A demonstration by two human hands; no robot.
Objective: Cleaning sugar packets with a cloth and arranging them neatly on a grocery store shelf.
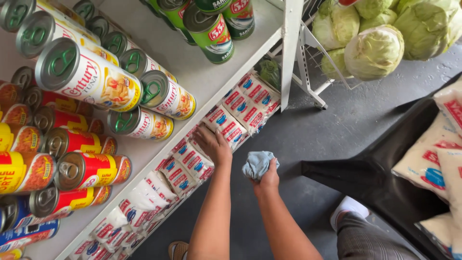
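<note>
We see tin cans (89,77) lying on the white shelf (202,79), pale green cabbages (374,50) in a wire rack (317,72), and grey floor (313,139).

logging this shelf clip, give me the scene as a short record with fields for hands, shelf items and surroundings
left hand: left hand rests flat on the white packets on the lower shelf
right hand: right hand grips a crumpled blue cloth
upper shelf: white shelf with cans lying on their sides
right side: cabbages in a wire rack; a black chair holding white bags
floor: dark grey floor
</note>
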